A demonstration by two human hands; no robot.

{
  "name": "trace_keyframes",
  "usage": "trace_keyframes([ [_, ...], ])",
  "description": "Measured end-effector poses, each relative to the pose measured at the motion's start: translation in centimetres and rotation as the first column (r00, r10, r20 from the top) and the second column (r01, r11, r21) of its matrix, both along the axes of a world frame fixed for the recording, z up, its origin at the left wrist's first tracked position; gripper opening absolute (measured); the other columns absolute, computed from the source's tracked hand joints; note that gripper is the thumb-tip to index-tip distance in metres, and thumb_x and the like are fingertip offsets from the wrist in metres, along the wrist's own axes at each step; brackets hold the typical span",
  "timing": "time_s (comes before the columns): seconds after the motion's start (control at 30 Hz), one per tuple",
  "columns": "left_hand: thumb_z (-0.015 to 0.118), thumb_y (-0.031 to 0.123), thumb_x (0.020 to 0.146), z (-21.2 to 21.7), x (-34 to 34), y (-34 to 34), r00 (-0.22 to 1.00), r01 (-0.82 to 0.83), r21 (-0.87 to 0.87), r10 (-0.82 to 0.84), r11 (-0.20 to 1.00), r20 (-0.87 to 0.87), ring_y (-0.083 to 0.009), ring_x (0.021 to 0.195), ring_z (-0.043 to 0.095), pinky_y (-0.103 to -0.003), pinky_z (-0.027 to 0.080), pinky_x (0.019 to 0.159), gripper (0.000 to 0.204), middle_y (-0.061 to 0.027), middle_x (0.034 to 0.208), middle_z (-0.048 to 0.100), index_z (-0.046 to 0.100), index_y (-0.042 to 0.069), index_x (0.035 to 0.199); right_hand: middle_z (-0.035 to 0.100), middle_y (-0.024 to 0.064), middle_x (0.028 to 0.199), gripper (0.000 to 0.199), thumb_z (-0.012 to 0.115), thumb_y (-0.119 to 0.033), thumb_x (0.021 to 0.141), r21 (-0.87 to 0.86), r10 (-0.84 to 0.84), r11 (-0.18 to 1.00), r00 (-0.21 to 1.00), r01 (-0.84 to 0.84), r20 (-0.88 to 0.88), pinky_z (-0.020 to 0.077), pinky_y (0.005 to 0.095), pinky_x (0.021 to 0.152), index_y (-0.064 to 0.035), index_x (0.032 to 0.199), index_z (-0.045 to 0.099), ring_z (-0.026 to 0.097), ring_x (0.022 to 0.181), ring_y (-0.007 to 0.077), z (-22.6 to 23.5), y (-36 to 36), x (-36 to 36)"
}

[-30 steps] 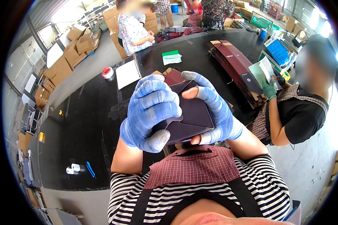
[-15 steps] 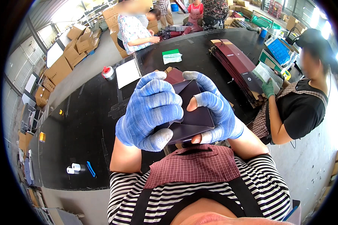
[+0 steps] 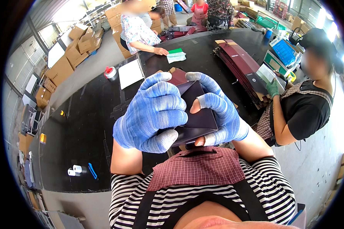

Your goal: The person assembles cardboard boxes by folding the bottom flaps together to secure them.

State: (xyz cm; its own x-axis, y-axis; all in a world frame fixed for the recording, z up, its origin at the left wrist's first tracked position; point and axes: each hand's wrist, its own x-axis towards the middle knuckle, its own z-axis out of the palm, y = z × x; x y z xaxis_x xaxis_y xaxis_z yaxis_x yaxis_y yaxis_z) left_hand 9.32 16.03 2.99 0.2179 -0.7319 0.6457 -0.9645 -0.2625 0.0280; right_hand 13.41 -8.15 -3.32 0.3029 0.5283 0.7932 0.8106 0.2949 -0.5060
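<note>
My remote view: box (image 3: 203, 123) held up between apron (image 3: 202, 170) and table (image 3: 72, 141) | left hand (image 3: 153, 113): fingers curled against its flapped end, probably keeping folds down | right hand (image 3: 222, 114): fingers gripping its side, seemingly bracing it

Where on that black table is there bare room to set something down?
The widest bare patch on the table lies left of the left hand and the dark box, between the tape roll and the blue cutter. A smaller one separates the green card from the flat cartons. It's crowded at right, around the blue box.
</note>
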Motion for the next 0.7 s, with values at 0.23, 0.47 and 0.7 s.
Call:
trace_keyframes([
  [0.23, 0.061, 0.035, 0.093, -1.0, -0.2, -0.1, 0.998, -0.065, -0.032, 0.065, 0.997, -0.004, -0.0326, 0.096, 0.064, -0.053, 0.043, 0.102, 0.03, -0.0098, 0.096, 0.068, 0.07, 0.007, 0.092, 0.036, 0.0268, 0.157, 0.065, 0.098, -0.039, 0.066, 0.023, -0.04, 0.999, 0.999, 0.04, -0.028, 0.0302, 0.0488, 0.119, -0.0093, 0.112, 0.063, 0.038, 0.147, 0.0432, -0.3, 0.1, 0.2],
  [0.47, 0.07, 0.026, 0.083, -2.5, 0.2, 0.6, 0.998, -0.049, -0.269, 0.039, 0.962, -0.041, -0.0335, 0.104, 0.069, -0.051, 0.046, 0.105, 0.024, -0.0105, 0.104, 0.071, 0.073, 0.006, 0.098, 0.035, 0.0283, 0.158, 0.066, 0.098, -0.04, 0.066, 0.012, -0.06, 0.998, 0.997, 0.061, -0.057, 0.0294, 0.0483, 0.119, -0.0097, 0.113, 0.063, 0.035, 0.149, 0.043, -1.0, 0.3, 0.3],
  [0.7, 0.052, 0.05, 0.097, -3.1, -1.0, 0.6, 0.984, -0.167, -0.204, 0.177, 0.965, 0.028, -0.0332, 0.115, 0.068, -0.054, 0.031, 0.12, 0.051, -0.0109, 0.111, 0.076, 0.077, 0.006, 0.108, 0.033, 0.0286, 0.159, 0.066, 0.098, -0.041, 0.066, 0.095, -0.015, 0.995, 0.996, 0.023, -0.087, 0.0289, 0.0485, 0.119, -0.0085, 0.113, 0.064, 0.034, 0.15, 0.0424, -1.7, 0.3, 0.5],
])
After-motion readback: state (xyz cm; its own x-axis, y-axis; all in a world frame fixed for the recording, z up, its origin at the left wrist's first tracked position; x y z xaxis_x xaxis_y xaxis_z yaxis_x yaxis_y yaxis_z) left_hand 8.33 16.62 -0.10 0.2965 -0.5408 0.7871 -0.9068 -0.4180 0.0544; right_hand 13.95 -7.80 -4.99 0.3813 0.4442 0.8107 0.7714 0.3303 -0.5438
